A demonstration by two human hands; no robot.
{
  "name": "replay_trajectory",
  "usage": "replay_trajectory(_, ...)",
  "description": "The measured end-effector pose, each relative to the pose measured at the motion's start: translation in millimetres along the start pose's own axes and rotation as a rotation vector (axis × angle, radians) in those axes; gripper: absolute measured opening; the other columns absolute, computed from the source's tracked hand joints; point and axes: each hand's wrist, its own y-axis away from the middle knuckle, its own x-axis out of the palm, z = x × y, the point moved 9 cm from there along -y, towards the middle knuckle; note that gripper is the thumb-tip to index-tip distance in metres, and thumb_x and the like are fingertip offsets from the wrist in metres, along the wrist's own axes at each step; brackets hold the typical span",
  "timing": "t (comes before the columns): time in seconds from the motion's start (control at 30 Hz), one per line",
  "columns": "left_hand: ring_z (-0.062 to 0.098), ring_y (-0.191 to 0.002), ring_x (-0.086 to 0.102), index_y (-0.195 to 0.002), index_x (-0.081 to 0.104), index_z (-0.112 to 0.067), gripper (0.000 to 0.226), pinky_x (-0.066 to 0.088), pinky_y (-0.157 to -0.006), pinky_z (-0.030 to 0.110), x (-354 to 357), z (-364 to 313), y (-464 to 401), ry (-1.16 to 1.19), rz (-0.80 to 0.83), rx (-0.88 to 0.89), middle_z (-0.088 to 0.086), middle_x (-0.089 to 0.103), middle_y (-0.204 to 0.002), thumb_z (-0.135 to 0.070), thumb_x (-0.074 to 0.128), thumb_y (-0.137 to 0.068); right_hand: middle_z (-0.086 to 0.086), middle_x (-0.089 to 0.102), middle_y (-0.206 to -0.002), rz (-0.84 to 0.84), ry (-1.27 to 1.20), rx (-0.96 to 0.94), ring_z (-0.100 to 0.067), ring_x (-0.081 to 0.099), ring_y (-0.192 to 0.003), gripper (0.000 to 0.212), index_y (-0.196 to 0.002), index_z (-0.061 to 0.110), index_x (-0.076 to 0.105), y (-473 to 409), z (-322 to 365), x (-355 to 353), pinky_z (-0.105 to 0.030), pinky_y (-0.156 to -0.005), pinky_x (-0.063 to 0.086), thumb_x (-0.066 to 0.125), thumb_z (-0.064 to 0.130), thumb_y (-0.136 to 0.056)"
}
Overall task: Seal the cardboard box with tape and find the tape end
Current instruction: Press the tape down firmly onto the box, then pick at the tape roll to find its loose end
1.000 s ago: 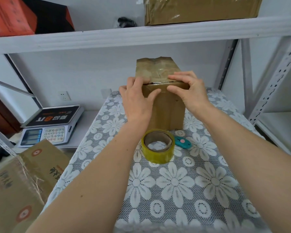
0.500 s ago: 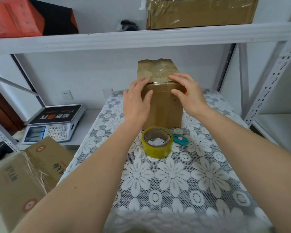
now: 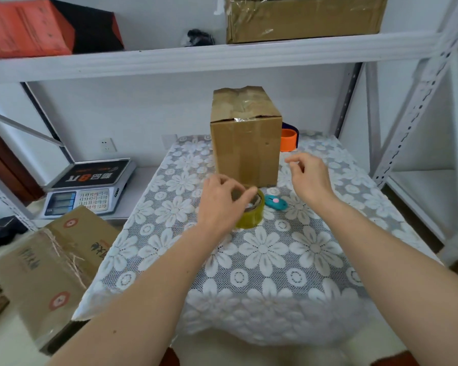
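Head view. The cardboard box point(image 3: 246, 140) stands upright on the table point(image 3: 262, 260), which is covered with a flowered lace cloth; all places below are given relative to this box. The box's top flaps are folded down and show creased clear tape, with a dark slit along the front top edge.

The tape roll point(image 3: 252, 211) lies flat on the cloth just in front of the box, yellowish, its open core facing up. The left hand point(image 3: 224, 204) is over the roll's near-left side, fingers curled and the thumb reaching across the rim; whether it has a firm grip on the roll I cannot tell. The right hand point(image 3: 308, 178) is in front of the box's right corner, above the cloth, holding nothing, fingers loosely bent with thumb and forefinger close together.

A small teal cutter point(image 3: 275, 202) lies on the cloth in front of the box, just right of the roll. An orange cup-shaped object point(image 3: 288, 140) stands behind the box's right side, partly hidden. A weighing scale point(image 3: 90, 190) sits well to the left, off the table, on a lower shelf.
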Motion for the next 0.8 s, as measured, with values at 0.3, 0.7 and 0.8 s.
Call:
replay_trajectory(0.3, 0.017, -0.128, 0.039, -0.077, 0.065, -0.014, 0.024, 0.034, -0.107, 0.037, 13, 4, 20, 0.291, 0.144, -0.144, -0.002, 0.038, -0.142, -0.034, 0.079, -0.072, -0.002, 0.063, -0.086, 0.182, -0.199, 0.184, -0.020, 0.063, -0.081, 0.028, -0.104, 0.007, 0.064, 37, -17, 16, -0.041, -0.084, 0.055, 0.056, 0.031, -0.093)
replay_trajectory(0.7, -0.024, -0.101, 0.044, -0.085, 0.064, 0.004, 0.030, 0.045, -0.092, 0.016, 27, -37, 53, 0.661, 0.282, -0.087, -0.009, 0.039, -0.147, -0.018, 0.080, -0.073, -0.012, 0.071, -0.088, 0.411, -1.251, 0.652, -0.024, 0.070, -0.071, 0.028, -0.107, 0.003, 0.064, 92, 12, 34, -0.038, -0.065, 0.058, 0.062, 0.025, -0.089)
replay_trajectory(0.8, -0.020, -0.097, 0.054, -0.085, 0.069, -0.003, 0.017, 0.047, -0.074, 0.005, 28, -47, 63, 0.719, 0.309, -0.096, -0.014, 0.045, -0.140, -0.014, 0.077, -0.076, -0.015, 0.071, -0.090, 0.421, -1.256, 0.560, -0.027, 0.069, -0.074, 0.026, -0.108, -0.002, 0.061, 101, 19, 19, -0.039, -0.068, 0.060, 0.057, 0.019, -0.093)
